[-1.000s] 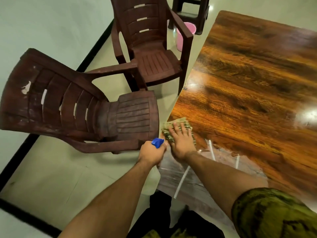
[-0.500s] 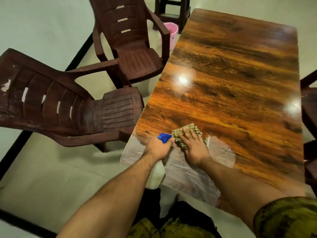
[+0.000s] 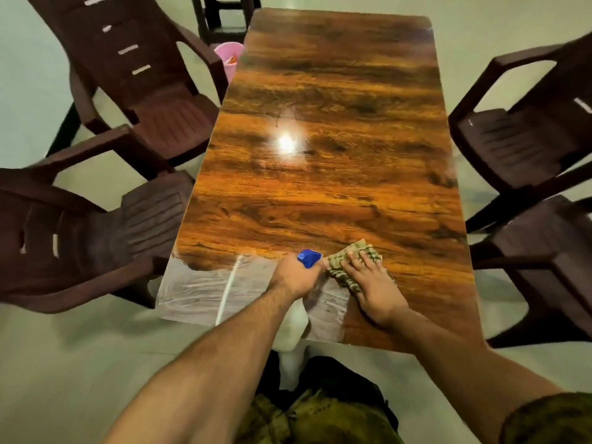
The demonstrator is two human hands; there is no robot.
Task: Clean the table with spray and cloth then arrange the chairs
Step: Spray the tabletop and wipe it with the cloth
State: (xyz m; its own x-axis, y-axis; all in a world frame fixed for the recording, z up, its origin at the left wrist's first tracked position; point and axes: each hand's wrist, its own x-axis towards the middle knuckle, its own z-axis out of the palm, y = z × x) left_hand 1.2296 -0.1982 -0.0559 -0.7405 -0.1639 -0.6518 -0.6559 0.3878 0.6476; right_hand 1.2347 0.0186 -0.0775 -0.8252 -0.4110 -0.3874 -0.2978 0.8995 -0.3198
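At nine o'clock of the view, a dark brown plastic armchair stands with its seat turned toward the table's long left edge. A second chair of the same kind stands beyond it at ten o'clock. A dark stool sits at twelve o'clock, past the table's far left corner, with a pink bucket on the floor just beside that corner.

The glossy wood-grain table runs away from the person, with a pale, streaked patch across its near left end.

Over the near end, the left hand is curled tight around the neck of the spray bottle. The bottle's blue nozzle pokes out at one o'clock of the fist, and its white body hangs at six o'clock, crossing the table's near edge.

The nozzle tip comes right up to the cloth, a crumpled green checked rag lying on the tabletop. The right hand presses down on it with fingers straight and spread. The cloth shows under the fingertips and bunches out at ten o'clock of the hand, toward the left fist.

Two more brown armchairs stand along the table's right side, one at two o'clock and one at four o'clock.
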